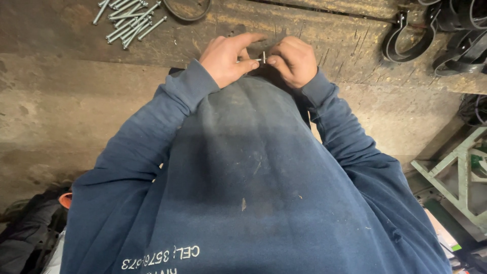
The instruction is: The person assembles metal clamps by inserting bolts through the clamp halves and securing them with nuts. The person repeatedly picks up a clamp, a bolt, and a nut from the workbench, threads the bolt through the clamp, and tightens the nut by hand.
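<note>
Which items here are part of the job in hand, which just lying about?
In hand:
- bolt, pinched between left hand and right hand
- loose bolts, likely the stock

Lying about:
- black clamp rings
- green metal frame
- wooden bench

Bench btwn bolts (129,20) & clamps (441,38) free.

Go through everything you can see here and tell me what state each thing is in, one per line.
left hand: pinching the bolt
right hand: pinching the bolt's other end
bolt: held between both hands, above the workbench edge
pile of bolts: loose, lying on the workbench
black clamps: lying open in a heap
</note>
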